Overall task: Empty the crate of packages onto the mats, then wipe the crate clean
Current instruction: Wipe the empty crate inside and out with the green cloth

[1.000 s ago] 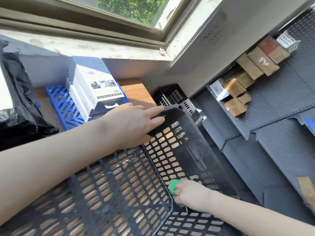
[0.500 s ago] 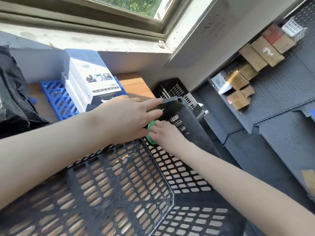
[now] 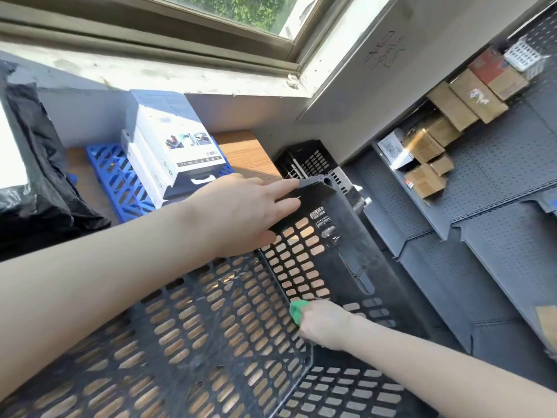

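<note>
The right hand (image 3: 324,327) is clenched round a green cloth (image 3: 297,310) and presses it low on the inner wall of the crate (image 3: 346,251), close to where wall meets floor. Half a second ago it was high at the top corner beside the other hand, so it has run a full stroke down that wall.

The left hand (image 3: 241,215), at 11 o'clock from the cloth, stays flat with straight fingers on the crate's top corner, bracing it. The crate shows nothing inside.

White boxes (image 3: 171,146) sit on a blue mat (image 3: 117,179) at 11 o'clock from the left hand, with a black bag (image 3: 36,176) at 9 o'clock. Emptying looks done and wiping is under way — the other walls are probably still to do.
</note>
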